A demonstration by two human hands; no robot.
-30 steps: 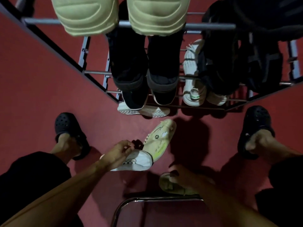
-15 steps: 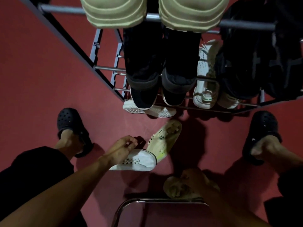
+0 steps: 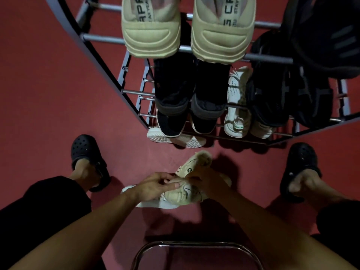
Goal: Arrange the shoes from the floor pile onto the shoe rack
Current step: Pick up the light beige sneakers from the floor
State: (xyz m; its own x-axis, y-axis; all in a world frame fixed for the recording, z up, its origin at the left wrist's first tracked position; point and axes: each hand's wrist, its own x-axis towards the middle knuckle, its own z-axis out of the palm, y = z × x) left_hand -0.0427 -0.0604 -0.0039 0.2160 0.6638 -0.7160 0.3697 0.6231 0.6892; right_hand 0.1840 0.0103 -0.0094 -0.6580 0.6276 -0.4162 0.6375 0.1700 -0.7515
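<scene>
- Mostly done, by the look of the shoe rack (image 3: 268, 57): beige pair (image 3: 187, 30) on the top tier, black pair (image 3: 191, 94) a tier lower, white knit pair (image 3: 236, 106) beside those, dark shoes (image 3: 303, 78) along the right side.
- Lowest down, a white-soled sneaker (image 3: 175, 138) lying on its side at the rack's front foot; on the bottom bar or on the floor, cannot tell.
- Left of the floor pile: only a small cluster on the red floor (image 3: 48, 94), between two feet in black clogs (image 3: 87, 160).
- In that cluster: a cream sneaker (image 3: 191, 166) tipped up toward the rack, a second cream sneaker (image 3: 187, 193) under the hands, a white shoe (image 3: 153, 203) flat beneath the left wrist.
- Left hand (image 3: 155, 188): fingers curled, thumb pressed onto the second cream sneaker, gripping it.
- Right hand (image 3: 206, 182): wrapped around the cream pair from the right; exact hold blurred, fingers hidden.
- Remaining, as a judgement: lift the cream pair onto a free stretch of bar, then the white shoe, then perhaps straighten the tipped sneaker at the rack's foot.
- Chrome tube frame (image 3: 194, 248) near the bottom edge, apart from the shoes.
</scene>
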